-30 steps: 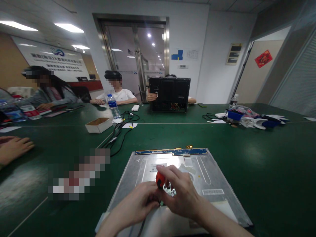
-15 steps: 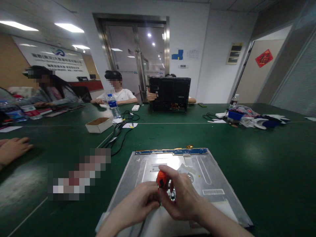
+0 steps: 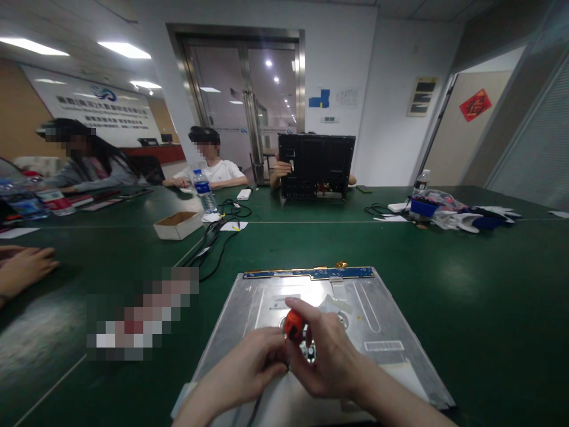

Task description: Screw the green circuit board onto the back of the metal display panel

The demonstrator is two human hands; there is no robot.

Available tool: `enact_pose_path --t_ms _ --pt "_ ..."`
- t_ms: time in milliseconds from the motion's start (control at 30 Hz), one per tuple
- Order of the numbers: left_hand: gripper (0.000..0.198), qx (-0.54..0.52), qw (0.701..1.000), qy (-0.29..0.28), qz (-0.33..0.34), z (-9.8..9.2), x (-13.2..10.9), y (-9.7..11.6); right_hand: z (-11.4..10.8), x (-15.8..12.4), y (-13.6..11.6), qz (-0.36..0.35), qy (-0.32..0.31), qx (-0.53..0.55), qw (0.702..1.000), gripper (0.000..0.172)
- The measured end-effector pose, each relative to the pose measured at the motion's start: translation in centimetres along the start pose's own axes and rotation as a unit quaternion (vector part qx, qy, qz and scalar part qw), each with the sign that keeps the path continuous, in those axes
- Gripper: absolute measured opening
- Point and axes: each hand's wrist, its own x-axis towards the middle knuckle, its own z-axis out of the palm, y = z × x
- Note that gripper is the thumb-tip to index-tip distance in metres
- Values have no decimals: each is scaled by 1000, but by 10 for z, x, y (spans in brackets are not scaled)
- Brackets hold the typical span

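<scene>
A silver metal display panel (image 3: 382,308) lies flat on the green table in front of me, with a blue circuit strip (image 3: 315,273) along its far edge. My right hand (image 3: 331,356) is closed round an orange-handled screwdriver (image 3: 293,325), held upright over the panel's middle. My left hand (image 3: 249,367) is pinched shut at the screwdriver's lower end, against the panel; what its fingers hold is hidden.
Across the table a person's hand holds a black monitor back (image 3: 316,166) upright. A cardboard box (image 3: 178,225), a water bottle (image 3: 204,191) and black cables (image 3: 213,237) lie to the left. Gloves and bags (image 3: 457,214) sit far right. Another person's hand (image 3: 24,267) rests at left.
The black monitor across the table has shifted to the right. My right hand has turned slightly on the screwdriver handle; both my hands stay in the same spot.
</scene>
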Motion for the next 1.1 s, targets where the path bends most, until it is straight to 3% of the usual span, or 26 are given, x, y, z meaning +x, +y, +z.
enact_pose_path --t_ms 267,533,667,933,1100 --pt "6 17 999 51 -7 6 -2 -12 3 2 4 -7 21 -22 1000 48" --pt "9 5 1000 23 -12 6 -3 -15 4 -1 1 -3 30 -20 999 61" --pt "11 5 1000 4 0 5 -2 -13 4 -2 1 0 24 -6 1000 58" --pt "7 30 999 40 -15 4 -2 -10 5 0 5 -1 10 -32 999 53" --pt "5 12 1000 26 -2 5 -3 -15 5 0 5 -11 4 -23 1000 60"
